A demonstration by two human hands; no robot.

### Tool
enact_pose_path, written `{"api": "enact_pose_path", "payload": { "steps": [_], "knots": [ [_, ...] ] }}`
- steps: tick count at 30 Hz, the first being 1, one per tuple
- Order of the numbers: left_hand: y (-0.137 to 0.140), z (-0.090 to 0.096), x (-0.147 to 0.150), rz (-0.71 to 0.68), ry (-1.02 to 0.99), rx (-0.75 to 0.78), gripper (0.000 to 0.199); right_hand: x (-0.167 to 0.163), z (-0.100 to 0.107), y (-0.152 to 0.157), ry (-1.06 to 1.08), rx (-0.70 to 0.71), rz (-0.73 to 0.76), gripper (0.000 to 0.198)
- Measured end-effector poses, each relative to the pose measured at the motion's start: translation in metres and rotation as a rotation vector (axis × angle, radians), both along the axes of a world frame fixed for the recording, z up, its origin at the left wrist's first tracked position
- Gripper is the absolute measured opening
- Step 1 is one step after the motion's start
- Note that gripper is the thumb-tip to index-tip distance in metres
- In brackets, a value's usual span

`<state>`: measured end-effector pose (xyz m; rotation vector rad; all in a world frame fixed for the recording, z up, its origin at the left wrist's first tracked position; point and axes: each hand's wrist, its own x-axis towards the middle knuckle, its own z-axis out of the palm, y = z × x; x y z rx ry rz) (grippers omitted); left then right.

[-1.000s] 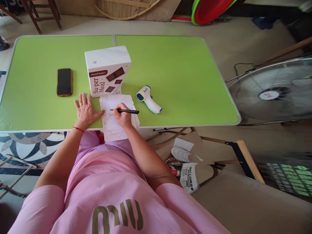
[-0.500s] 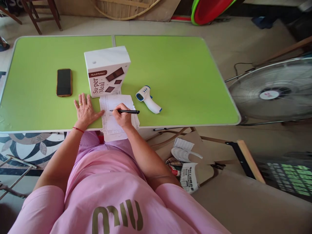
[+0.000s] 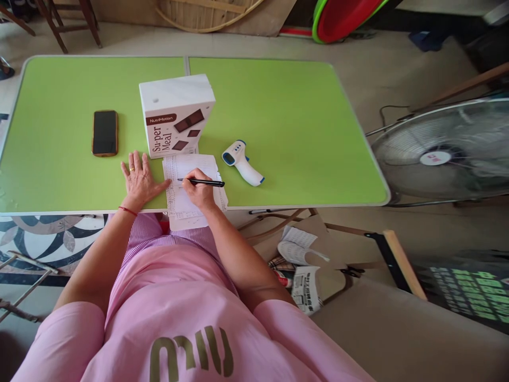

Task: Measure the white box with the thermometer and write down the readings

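Note:
Sheets of paper (image 3: 178, 204) covered in handwriting lie at the table's near edge, with their lower part hanging over it. My right hand (image 3: 199, 190) rests on them, fingers closed around a black pen (image 3: 207, 183) whose tip points left at the page. My left hand (image 3: 139, 180) lies flat with fingers spread on the green tabletop, its thumb touching the paper's left edge. Just behind the paper stands a white box (image 3: 175, 124) printed "Su-per Meal". A white and blue infrared thermometer (image 3: 244, 164) lies right of the paper.
On the green table (image 3: 286, 122), a phone (image 3: 105, 133) in a brown case lies left of the box. A large fan (image 3: 437, 154) stands beyond the table's right end. Below on the right, printed papers (image 3: 306, 286) lie near a chair with a wooden armrest (image 3: 403, 262).
The pen and my right hand have shifted very slightly left on the page. My left hand stays in place, and the camera view has moved a little.

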<state>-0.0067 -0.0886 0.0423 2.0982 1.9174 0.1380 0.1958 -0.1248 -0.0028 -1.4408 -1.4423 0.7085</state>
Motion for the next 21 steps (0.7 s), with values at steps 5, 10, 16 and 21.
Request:
{"api": "enact_pose_path", "payload": {
  "steps": [5,10,16,21],
  "knots": [
    [0.003,-0.005,-0.002,0.0,-0.032,0.017,0.13,-0.002,-0.001,0.001,0.005,-0.005,-0.007,0.023],
    [0.001,-0.007,-0.003,0.0,-0.036,0.017,0.129,0.006,-0.003,-0.001,0.009,0.085,-0.03,0.022],
    [0.019,0.0,-0.008,0.074,-0.139,-0.044,0.132,0.055,-0.005,0.007,-0.32,0.259,0.013,0.032],
    [0.063,-0.01,-0.015,0.0,-0.342,0.105,0.136,0.082,-0.016,0.015,-0.629,0.163,0.1,0.054]
  ]
}}
